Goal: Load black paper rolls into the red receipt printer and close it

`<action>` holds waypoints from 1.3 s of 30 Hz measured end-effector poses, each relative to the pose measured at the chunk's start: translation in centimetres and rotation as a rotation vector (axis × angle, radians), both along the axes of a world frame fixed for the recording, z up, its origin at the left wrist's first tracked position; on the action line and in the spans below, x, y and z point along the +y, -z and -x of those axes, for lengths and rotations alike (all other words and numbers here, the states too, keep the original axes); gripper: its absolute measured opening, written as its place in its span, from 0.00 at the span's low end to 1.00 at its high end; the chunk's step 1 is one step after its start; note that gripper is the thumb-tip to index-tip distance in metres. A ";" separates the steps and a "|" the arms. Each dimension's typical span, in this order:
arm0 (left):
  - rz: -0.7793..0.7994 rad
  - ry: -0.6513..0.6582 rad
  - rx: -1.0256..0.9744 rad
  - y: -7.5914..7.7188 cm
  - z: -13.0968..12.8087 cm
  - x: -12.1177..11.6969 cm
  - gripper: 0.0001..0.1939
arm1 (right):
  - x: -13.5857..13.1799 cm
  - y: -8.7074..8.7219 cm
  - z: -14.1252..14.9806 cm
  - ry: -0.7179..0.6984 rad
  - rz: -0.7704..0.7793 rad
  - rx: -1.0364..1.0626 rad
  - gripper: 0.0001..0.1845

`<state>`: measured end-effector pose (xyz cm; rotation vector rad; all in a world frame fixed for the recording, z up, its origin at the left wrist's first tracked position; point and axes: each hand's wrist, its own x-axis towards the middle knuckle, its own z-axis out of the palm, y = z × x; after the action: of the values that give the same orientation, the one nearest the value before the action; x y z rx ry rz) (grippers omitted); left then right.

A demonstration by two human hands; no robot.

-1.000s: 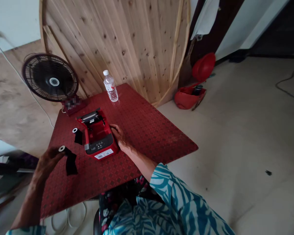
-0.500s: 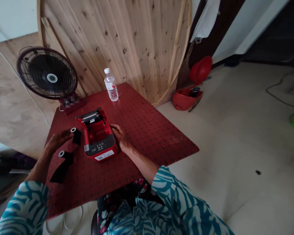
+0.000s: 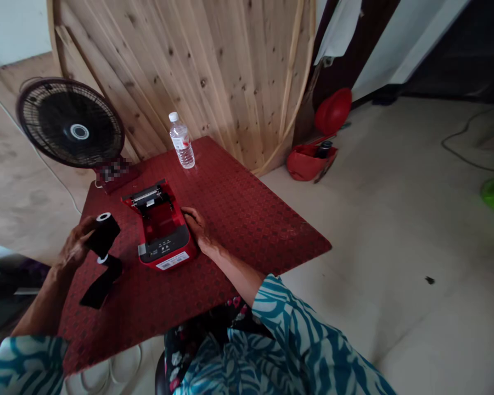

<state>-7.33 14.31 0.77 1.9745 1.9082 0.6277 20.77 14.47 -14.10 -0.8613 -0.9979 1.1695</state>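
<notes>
My left hand [image 3: 74, 244] is closed on a black roll [image 3: 105, 235] with a white core, held up over the left part of the table. Just below it a second black roll [image 3: 113, 266] lies on the tabletop, its loose strip [image 3: 94, 293] stretching toward me. A red and black label printer [image 3: 167, 245] stands in the middle with its lid [image 3: 148, 195] tipped up at the back. The red bay inside it shows no roll. Against the printer's right side my right hand [image 3: 198, 229] is gripping, fingers partly hidden behind the casing.
A water bottle [image 3: 181, 144] stands at the back of the red patterned table [image 3: 247, 219]. The fan [image 3: 72, 129] occupies the back left corner. Beyond the table are a round wooden board [image 3: 230, 71] and a red bag [image 3: 304, 163] on the floor.
My left hand has taken hold of the upper black roll and lifted it off the table, toward the left. My right hand stays on the printer. The view has shifted slightly.
</notes>
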 end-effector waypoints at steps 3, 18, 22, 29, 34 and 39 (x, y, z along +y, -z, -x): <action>0.102 0.109 -0.102 -1.5 -2.8 -2.2 0.28 | 0.2 0.3 0.2 0.014 -0.015 0.003 0.15; 0.083 0.445 0.501 0.8 -12.0 0.4 0.21 | -0.2 -0.9 -0.1 0.013 -0.035 -0.061 0.15; 0.204 0.548 0.477 1.1 -12.4 2.5 0.17 | -0.4 -1.3 -0.3 0.013 -0.038 -0.061 0.14; 0.238 0.570 0.351 0.9 -12.2 3.0 0.17 | -0.2 -1.3 -0.3 0.017 -0.030 -0.059 0.14; 0.209 0.463 0.224 -0.9 -11.5 -0.7 0.28 | -0.2 -1.1 -0.2 0.013 -0.031 -0.062 0.14; 0.245 0.371 0.117 -1.3 -11.7 -3.4 0.26 | -0.2 -0.9 -0.1 0.012 -0.017 -0.051 0.15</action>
<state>4.40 10.93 2.11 2.1579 1.5296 0.1725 20.88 14.29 -13.20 -0.8859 -1.0411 1.1318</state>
